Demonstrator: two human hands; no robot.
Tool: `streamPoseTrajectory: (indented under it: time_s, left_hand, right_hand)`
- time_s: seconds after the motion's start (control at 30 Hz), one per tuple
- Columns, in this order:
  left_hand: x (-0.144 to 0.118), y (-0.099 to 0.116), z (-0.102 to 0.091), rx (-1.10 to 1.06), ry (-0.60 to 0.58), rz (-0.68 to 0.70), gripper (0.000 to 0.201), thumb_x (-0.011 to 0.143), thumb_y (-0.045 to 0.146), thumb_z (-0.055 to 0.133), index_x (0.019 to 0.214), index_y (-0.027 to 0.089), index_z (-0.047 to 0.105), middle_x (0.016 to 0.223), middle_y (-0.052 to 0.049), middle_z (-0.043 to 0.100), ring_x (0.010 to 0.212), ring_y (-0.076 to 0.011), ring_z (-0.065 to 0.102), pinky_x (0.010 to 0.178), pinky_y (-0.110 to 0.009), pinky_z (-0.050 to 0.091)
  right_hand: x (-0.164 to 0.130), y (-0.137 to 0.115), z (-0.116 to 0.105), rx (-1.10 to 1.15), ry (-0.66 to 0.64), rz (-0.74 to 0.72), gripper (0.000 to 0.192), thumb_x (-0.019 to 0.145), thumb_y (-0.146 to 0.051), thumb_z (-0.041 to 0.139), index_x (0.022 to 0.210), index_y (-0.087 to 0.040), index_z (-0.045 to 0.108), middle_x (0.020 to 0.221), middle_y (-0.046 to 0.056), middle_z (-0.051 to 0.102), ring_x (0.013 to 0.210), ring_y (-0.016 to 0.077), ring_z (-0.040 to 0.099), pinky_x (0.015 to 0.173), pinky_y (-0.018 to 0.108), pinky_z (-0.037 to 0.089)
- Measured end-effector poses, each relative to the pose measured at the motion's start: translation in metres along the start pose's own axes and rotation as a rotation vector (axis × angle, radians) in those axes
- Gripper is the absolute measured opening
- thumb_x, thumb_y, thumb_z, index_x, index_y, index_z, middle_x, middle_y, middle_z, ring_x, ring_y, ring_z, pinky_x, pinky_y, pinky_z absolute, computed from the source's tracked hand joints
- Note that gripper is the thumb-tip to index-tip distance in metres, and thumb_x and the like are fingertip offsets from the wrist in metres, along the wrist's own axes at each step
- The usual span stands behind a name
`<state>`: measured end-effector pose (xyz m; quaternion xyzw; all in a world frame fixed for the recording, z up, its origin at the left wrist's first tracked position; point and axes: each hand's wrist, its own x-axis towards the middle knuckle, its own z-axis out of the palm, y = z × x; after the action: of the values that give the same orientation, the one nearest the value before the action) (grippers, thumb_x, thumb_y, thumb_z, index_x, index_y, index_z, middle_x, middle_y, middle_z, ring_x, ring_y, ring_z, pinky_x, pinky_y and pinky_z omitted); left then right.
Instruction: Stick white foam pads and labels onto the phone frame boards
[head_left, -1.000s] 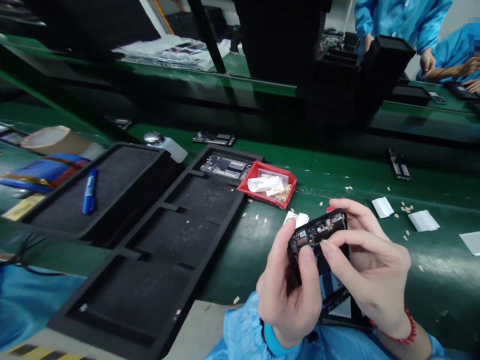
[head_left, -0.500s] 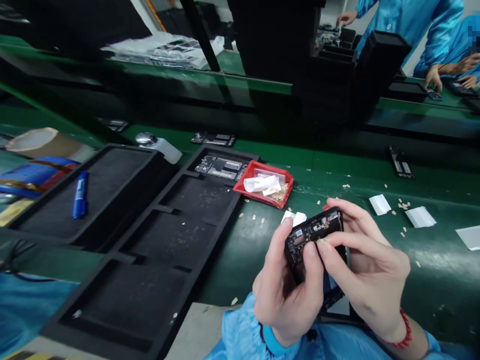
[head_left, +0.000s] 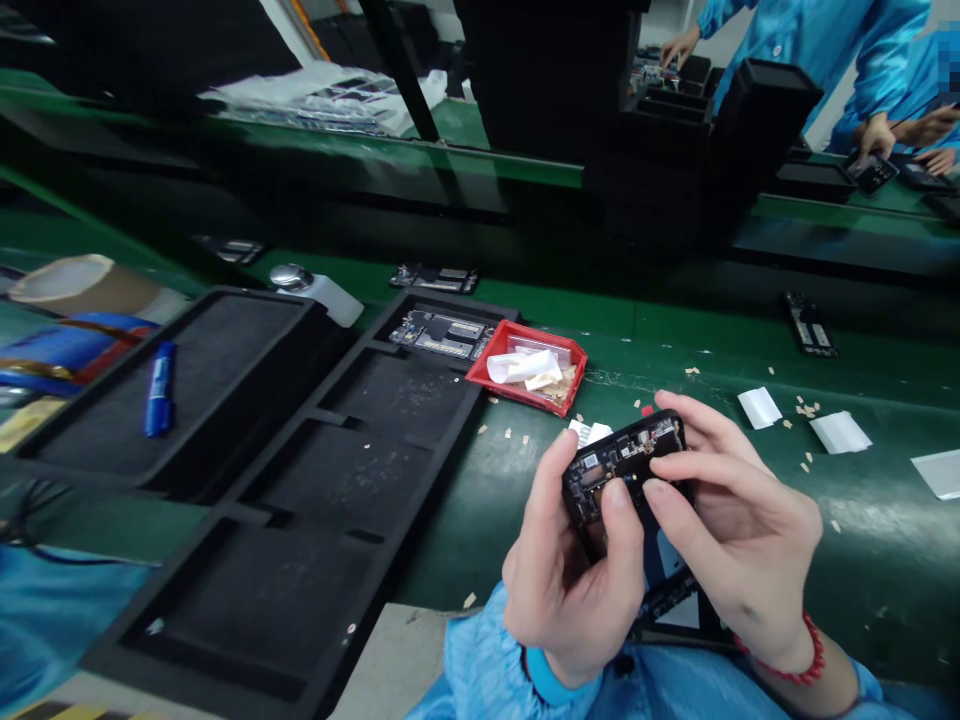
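An opened phone (head_left: 600,462), its circuit board and small connectors showing, is tilted up between my hands. My left hand (head_left: 574,575) is closed round its left side, with the thumb on the inner face near the board. My right hand (head_left: 742,530) grips the right end, fingers at the top corner and partly behind it. The right thumb and forefinger are slightly apart over the middle of the board. Below, the lower part of the phone is partly hidden by my hands.
A red bin (head_left: 529,400) with white paper scraps touches a black foam tray (head_left: 405,480) holding one phone frame (head_left: 442,333). A blue marker (head_left: 159,390) lies on another tray. White papers (head_left: 840,432) and tan bits are scattered about. Co-workers' hands (head_left: 876,135) show behind.
My right thumb and forefinger have parted and drawn back right from the board's middle, uncovering a small connector. The phone frames at the back have shifted slightly right.
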<state>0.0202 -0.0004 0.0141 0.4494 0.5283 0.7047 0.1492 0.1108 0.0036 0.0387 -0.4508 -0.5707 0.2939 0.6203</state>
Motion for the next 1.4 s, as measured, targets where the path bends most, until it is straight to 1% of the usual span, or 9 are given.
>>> streamPoseTrajectory:
  time_s: [0.3, 0.53, 0.63, 0.7, 0.77, 0.83, 1.0, 1.17, 1.4]
  left_hand:
    - [-0.001, 0.0, -0.002, -0.011, -0.007, -0.036, 0.054, 0.08, 0.005, 0.075, 0.129, 0.027, 0.069, 0.097, 0.002, 0.082, 0.068, -0.0087, 0.076, 0.071, -0.011, 0.06]
    - [0.005, -0.025, -0.006, -0.393, -0.565, -0.222, 0.063, 0.1, 0.021, 0.055, 0.156, 0.038, 0.032, 0.152, -0.003, 0.056, 0.132, -0.0227, 0.06, 0.107, -0.031, 0.053]
    - [0.005, -0.044, -0.007, -0.382, -0.635, -0.311, 0.08, 0.095, 0.025, 0.063, 0.159, 0.039, 0.018, 0.156, -0.007, 0.051, 0.135, -0.0246, 0.057, 0.11, -0.038, 0.051]
    - [0.007, -0.05, -0.009, -0.283, -0.56, -0.342, 0.061, 0.092, 0.024, 0.065, 0.148, 0.033, 0.042, 0.14, -0.008, 0.064, 0.124, -0.0233, 0.066, 0.104, -0.036, 0.054]
    - [0.01, -0.049, -0.013, -0.136, -0.592, -0.362, 0.02, 0.09, 0.022, 0.064, 0.109, 0.025, 0.071, 0.11, -0.005, 0.075, 0.106, -0.0219, 0.072, 0.095, -0.032, 0.056]
    - [0.014, -0.042, -0.016, -0.036, -0.68, -0.371, 0.014, 0.088, 0.022, 0.064, 0.08, 0.022, 0.075, 0.092, -0.005, 0.075, 0.093, -0.0219, 0.071, 0.087, -0.031, 0.056]
    - [0.01, -0.022, -0.01, -0.041, -0.64, -0.352, 0.011, 0.08, 0.029, 0.072, 0.085, 0.022, 0.079, 0.089, -0.005, 0.074, 0.086, -0.0223, 0.067, 0.082, -0.032, 0.055]
    - [0.005, -0.02, -0.002, -0.004, -0.553, -0.335, 0.007, 0.076, 0.029, 0.078, 0.081, 0.025, 0.079, 0.089, -0.003, 0.073, 0.087, -0.021, 0.067, 0.084, -0.031, 0.054]
    - [0.01, -0.019, -0.001, 0.022, -0.576, -0.364, 0.008, 0.079, 0.028, 0.075, 0.074, 0.024, 0.08, 0.088, -0.004, 0.075, 0.084, -0.0211, 0.068, 0.084, -0.033, 0.057]
  right_hand:
    - [0.006, 0.001, 0.0, -0.034, 0.012, 0.085, 0.017, 0.079, -0.008, 0.077, 0.082, -0.024, 0.072, 0.106, 0.003, 0.07, 0.097, 0.0156, 0.07, 0.08, 0.024, 0.06]
    - [0.017, 0.021, -0.003, 0.078, 0.084, 0.165, 0.011, 0.079, -0.012, 0.077, 0.077, -0.02, 0.07, 0.102, 0.006, 0.068, 0.092, 0.0163, 0.07, 0.078, 0.026, 0.061]
    - [0.02, 0.035, -0.002, 0.103, 0.049, 0.189, 0.007, 0.079, -0.015, 0.076, 0.079, -0.019, 0.069, 0.106, 0.008, 0.068, 0.096, 0.019, 0.071, 0.082, 0.03, 0.062]
    - [0.022, 0.044, -0.002, 0.08, 0.004, 0.158, 0.01, 0.081, -0.016, 0.073, 0.09, -0.019, 0.068, 0.117, 0.011, 0.065, 0.108, 0.0218, 0.07, 0.091, 0.036, 0.061]
    - [0.024, 0.05, -0.002, -0.069, 0.039, 0.037, 0.015, 0.086, -0.016, 0.068, 0.1, -0.02, 0.065, 0.127, 0.013, 0.06, 0.121, 0.0241, 0.064, 0.102, 0.043, 0.056]
    - [0.027, 0.053, -0.002, -0.289, 0.123, -0.139, 0.017, 0.09, -0.014, 0.062, 0.105, -0.022, 0.063, 0.13, 0.013, 0.058, 0.127, 0.0253, 0.059, 0.108, 0.049, 0.051]
    - [0.034, 0.053, -0.004, -0.554, 0.173, -0.389, 0.024, 0.092, -0.01, 0.059, 0.111, -0.024, 0.062, 0.131, 0.012, 0.059, 0.125, 0.0285, 0.061, 0.1, 0.051, 0.055]
    - [0.033, 0.054, -0.004, -0.614, 0.154, -0.428, 0.024, 0.093, -0.009, 0.058, 0.112, -0.024, 0.063, 0.131, 0.013, 0.06, 0.122, 0.0297, 0.062, 0.102, 0.053, 0.053]
    - [0.031, 0.057, -0.006, -0.684, 0.148, -0.456, 0.023, 0.092, -0.006, 0.058, 0.109, -0.021, 0.065, 0.127, 0.015, 0.063, 0.12, 0.0293, 0.064, 0.104, 0.055, 0.051]
